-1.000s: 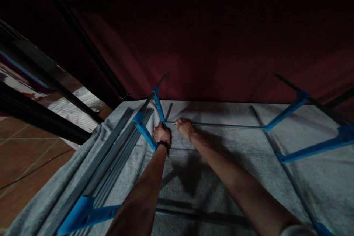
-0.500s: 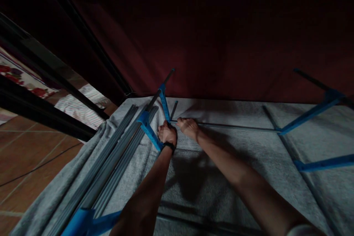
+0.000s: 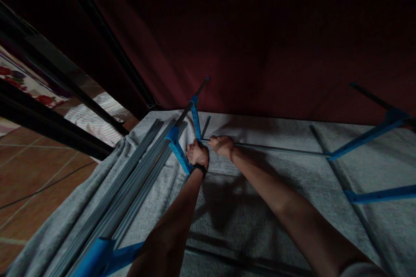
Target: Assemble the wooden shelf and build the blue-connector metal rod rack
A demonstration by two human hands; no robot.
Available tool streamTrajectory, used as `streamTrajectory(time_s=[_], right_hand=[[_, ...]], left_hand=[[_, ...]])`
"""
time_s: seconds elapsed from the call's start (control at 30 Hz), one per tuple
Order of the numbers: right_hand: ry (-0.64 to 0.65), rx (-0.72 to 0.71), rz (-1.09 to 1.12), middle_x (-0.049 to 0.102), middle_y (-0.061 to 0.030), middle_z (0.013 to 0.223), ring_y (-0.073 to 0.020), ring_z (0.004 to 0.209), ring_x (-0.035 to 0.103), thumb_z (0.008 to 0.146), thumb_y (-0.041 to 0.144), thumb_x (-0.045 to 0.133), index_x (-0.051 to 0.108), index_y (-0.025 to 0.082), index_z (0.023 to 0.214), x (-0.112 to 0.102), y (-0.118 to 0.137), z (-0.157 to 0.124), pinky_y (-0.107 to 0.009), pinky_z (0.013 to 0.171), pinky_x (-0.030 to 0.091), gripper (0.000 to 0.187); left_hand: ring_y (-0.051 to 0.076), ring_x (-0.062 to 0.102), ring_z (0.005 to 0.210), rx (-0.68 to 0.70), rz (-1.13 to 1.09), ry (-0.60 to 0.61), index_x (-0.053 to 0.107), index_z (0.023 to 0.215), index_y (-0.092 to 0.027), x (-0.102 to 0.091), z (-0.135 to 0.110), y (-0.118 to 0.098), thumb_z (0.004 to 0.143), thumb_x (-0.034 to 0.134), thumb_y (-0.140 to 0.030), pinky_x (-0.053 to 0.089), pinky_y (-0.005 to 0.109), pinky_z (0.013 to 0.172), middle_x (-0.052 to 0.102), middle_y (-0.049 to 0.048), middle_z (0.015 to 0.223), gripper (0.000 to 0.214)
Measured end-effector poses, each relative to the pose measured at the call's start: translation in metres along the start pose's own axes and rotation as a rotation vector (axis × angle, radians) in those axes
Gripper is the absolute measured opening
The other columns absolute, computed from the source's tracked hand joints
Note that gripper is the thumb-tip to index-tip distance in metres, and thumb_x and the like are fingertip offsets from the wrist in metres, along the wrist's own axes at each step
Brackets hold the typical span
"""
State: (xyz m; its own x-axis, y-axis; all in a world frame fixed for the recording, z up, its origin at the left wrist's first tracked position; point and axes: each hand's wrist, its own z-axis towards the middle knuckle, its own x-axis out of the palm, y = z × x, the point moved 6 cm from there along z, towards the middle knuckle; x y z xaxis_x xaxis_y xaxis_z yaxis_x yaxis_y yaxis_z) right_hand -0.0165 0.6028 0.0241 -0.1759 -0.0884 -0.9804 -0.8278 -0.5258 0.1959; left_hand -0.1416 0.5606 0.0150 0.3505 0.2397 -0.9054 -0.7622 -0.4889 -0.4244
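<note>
My right hand (image 3: 222,145) is closed around a thin grey rod (image 3: 279,149) near its left end. That rod runs across to the lower corner of a blue bracket (image 3: 364,140) on the right-hand frame. My left hand (image 3: 198,155), with a dark band at the wrist, is wrapped round the lower grey tube (image 3: 205,126) of the left-hand frame, where the rod meets it. Its fingers are partly hidden. Blue plastic brackets (image 3: 195,119) join this lower tube to a raised grey tube (image 3: 186,112).
Several loose grey tubes (image 3: 130,177) lie in a bundle at the left on a grey blanket (image 3: 247,173). Another rod (image 3: 227,260) crosses at the front. Dark red fabric (image 3: 247,60) hangs behind. Black metal posts (image 3: 91,108) and a tiled floor (image 3: 42,169) are at left.
My view has shifted slightly. Both hands keep their hold on the rod and the lower tube, and the left-hand frame appears slightly further right.
</note>
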Motion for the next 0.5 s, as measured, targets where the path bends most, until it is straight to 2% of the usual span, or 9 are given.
streamTrajectory(time_s=[0.17, 0.23, 0.3, 0.4, 0.5], right_hand=[[-0.001, 0.015, 0.019, 0.072, -0.0103, 0.105, -0.0200, 0.096, 0.066, 0.103, 0.040, 0.034, 0.062, 0.015, 0.115, -0.010, 0.008, -0.002, -0.030, 0.087, 0.046, 0.040], [-0.029, 0.029, 0.026, 0.068, -0.0097, 0.117, -0.0203, 0.107, 0.062, 0.102, 0.039, 0.037, 0.060, 0.016, 0.119, -0.015, 0.013, -0.011, -0.031, 0.095, 0.044, 0.036], [-0.111, 0.054, 0.046, 0.060, -0.0084, 0.132, -0.0216, 0.121, 0.053, 0.101, 0.035, 0.040, 0.055, 0.019, 0.127, -0.021, 0.014, -0.028, -0.035, 0.104, 0.039, 0.035], [-0.326, 0.149, 0.132, 0.052, -0.0082, 0.141, -0.0235, 0.127, 0.046, 0.098, 0.027, 0.042, 0.052, 0.022, 0.134, -0.027, -0.004, -0.080, -0.038, 0.108, 0.036, 0.038], [-0.486, 0.388, 0.195, 0.051, -0.0118, 0.139, -0.0254, 0.127, 0.046, 0.094, 0.023, 0.042, 0.053, 0.020, 0.134, -0.026, -0.053, -0.164, -0.042, 0.108, 0.037, 0.041]], left_hand=[[0.031, 0.058, 0.111, 0.026, 0.001, -0.003, 0.057, 0.127, -0.022, -0.004, -0.005, -0.004, 0.091, 0.044, -0.022, 0.041, 0.040, 0.090, 0.063, 0.0160, 0.111, 0.038], [0.031, 0.057, 0.113, 0.051, 0.005, 0.001, 0.055, 0.127, -0.021, -0.006, -0.007, -0.006, 0.090, 0.047, -0.023, 0.041, 0.041, 0.092, 0.063, 0.0163, 0.112, 0.038], [0.031, 0.056, 0.114, 0.072, 0.005, -0.002, 0.054, 0.125, -0.020, -0.008, -0.009, -0.007, 0.089, 0.049, -0.023, 0.041, 0.042, 0.093, 0.062, 0.0158, 0.111, 0.037], [0.031, 0.055, 0.114, 0.092, -0.005, -0.021, 0.055, 0.116, -0.020, -0.011, -0.010, -0.009, 0.088, 0.050, -0.026, 0.041, 0.042, 0.093, 0.062, 0.0149, 0.110, 0.029], [0.031, 0.054, 0.115, 0.101, -0.020, -0.031, 0.054, 0.112, -0.020, -0.012, -0.010, -0.012, 0.087, 0.051, -0.026, 0.041, 0.043, 0.096, 0.061, 0.0142, 0.109, 0.027]])
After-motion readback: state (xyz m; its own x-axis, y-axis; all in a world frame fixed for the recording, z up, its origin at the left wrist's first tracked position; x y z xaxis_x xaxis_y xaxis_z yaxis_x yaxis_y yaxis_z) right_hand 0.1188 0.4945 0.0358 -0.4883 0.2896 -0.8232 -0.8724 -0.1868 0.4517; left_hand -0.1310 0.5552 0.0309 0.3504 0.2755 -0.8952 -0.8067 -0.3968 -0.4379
